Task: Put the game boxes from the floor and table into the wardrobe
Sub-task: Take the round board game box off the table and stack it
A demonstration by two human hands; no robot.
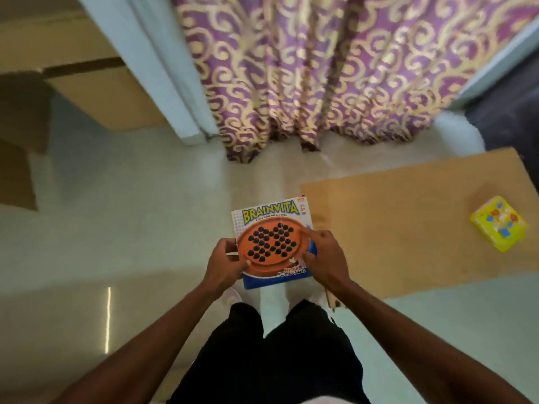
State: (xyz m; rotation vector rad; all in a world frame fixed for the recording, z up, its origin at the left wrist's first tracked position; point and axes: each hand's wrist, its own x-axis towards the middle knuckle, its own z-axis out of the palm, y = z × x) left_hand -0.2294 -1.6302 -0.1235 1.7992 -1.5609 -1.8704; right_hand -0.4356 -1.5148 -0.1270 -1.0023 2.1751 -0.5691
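Brainvita box [272,243], held level above the floor [131,228]; gripped at opposite side edges, left hand [226,265] and right hand [323,258] both curled round it. Likely light, stiff card, loose pieces inside: best kept flat, edges pinched.

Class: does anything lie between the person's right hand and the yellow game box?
Nothing visible: only bare cardboard sheet separates the right hand from the yellow game box. That hand and the left hand hold the Brainvita box.
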